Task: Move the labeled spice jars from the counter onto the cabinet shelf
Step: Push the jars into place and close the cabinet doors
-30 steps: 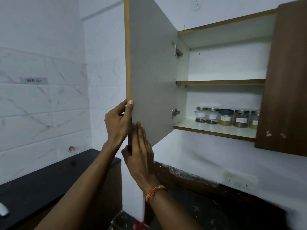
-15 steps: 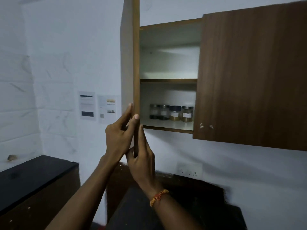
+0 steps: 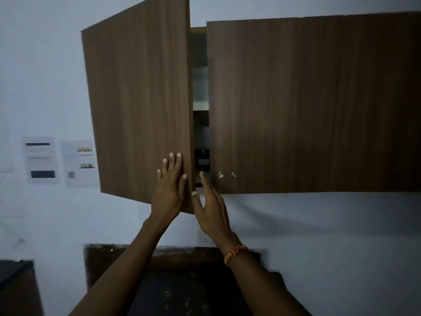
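Observation:
The left cabinet door [image 3: 139, 106] of brown wood stands nearly closed, leaving a narrow gap. Through that gap one labeled spice jar [image 3: 202, 159] with a dark lid shows on the cabinet shelf [image 3: 198, 184]; the other jars are hidden behind the doors. My left hand [image 3: 169, 188] presses flat on the door's front near its lower right corner, fingers straight. My right hand [image 3: 210, 207] is just right of the door's edge, fingers extended and holding nothing, below the gap.
The right cabinet door [image 3: 314, 106] is closed. Papers [image 3: 60, 161] are stuck on the white wall to the left. A wall socket [image 3: 205, 239] sits below the cabinet. A dark counter [image 3: 189, 290] lies beneath my arms.
The left door has swung from wide open to nearly closed, hiding most jars. My left hand moved from gripping the door's edge to pressing its front; my right hand came off the edge.

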Demonstrator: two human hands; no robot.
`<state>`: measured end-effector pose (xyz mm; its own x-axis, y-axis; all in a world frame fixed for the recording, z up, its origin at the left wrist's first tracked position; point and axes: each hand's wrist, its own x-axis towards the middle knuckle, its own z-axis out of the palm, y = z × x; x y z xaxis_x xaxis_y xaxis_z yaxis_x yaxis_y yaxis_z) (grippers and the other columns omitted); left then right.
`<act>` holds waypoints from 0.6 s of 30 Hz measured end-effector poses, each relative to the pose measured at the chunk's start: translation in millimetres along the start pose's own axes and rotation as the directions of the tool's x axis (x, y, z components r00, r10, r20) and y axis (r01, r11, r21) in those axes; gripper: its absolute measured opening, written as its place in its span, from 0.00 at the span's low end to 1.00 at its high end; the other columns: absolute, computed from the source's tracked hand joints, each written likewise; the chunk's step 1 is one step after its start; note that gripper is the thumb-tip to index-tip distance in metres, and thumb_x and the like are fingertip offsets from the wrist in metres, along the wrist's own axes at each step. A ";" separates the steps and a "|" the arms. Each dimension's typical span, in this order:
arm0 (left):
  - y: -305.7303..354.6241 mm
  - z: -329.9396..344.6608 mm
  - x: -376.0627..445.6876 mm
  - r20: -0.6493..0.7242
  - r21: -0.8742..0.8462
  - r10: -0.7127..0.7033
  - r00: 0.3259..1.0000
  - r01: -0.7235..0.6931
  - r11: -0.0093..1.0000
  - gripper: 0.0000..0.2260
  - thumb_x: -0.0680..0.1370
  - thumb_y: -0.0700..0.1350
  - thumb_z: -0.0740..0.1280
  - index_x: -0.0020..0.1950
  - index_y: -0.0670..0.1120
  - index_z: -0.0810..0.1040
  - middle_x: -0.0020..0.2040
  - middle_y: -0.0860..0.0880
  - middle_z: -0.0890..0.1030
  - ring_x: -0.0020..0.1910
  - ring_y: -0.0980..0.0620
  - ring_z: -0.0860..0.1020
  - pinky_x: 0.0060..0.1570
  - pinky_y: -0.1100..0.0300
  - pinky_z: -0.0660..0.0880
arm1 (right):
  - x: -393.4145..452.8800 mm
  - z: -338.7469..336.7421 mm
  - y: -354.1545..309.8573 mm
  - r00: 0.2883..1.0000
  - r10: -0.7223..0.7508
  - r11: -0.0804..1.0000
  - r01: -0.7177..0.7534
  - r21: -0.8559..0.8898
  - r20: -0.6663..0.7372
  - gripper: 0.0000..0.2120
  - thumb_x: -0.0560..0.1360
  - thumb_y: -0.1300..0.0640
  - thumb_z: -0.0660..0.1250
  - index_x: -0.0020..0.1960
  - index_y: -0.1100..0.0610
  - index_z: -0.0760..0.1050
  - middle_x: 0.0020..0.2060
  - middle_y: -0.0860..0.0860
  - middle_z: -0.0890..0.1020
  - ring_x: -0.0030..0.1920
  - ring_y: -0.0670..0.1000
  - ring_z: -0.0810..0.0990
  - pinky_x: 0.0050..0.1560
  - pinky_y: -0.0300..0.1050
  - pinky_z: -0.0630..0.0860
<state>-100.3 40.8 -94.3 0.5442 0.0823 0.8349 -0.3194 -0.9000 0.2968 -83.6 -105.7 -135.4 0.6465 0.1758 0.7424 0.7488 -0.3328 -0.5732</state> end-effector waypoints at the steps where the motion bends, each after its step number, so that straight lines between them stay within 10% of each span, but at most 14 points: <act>1: -3.1 6.7 3.1 0.009 0.009 0.007 1.000 -0.007 1.000 0.28 0.88 0.50 0.55 0.85 0.52 0.48 0.86 0.52 0.45 0.85 0.48 0.43 0.83 0.40 0.51 | 4.6 -5.6 6.8 1.000 0.009 1.000 -0.010 -0.028 -0.028 0.30 0.85 0.45 0.59 0.84 0.44 0.52 0.81 0.45 0.63 0.78 0.44 0.63 0.71 0.32 0.62; 7: -11.9 47.4 21.5 0.074 0.134 0.029 0.997 -0.039 0.990 0.29 0.88 0.48 0.54 0.85 0.49 0.43 0.85 0.50 0.39 0.85 0.45 0.39 0.83 0.44 0.56 | 46.5 -40.3 53.2 0.982 0.047 0.940 -0.105 -0.324 -0.181 0.28 0.87 0.44 0.52 0.84 0.51 0.52 0.84 0.47 0.53 0.83 0.46 0.45 0.84 0.52 0.53; 18: -26.1 82.0 33.8 0.174 0.244 0.068 0.982 -0.110 0.963 0.40 0.82 0.38 0.63 0.85 0.47 0.39 0.84 0.45 0.35 0.84 0.42 0.36 0.84 0.45 0.48 | 72.4 -32.1 93.7 0.987 0.101 0.811 -0.156 -0.565 -0.128 0.29 0.87 0.44 0.49 0.84 0.52 0.47 0.84 0.48 0.44 0.83 0.50 0.41 0.81 0.48 0.42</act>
<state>-9.9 31.9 -111.9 0.6479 -0.0548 0.7598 -0.1780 -0.9807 0.0811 28.7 -153.8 -124.2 0.6948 0.0217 0.7188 0.4235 -0.8202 -0.3846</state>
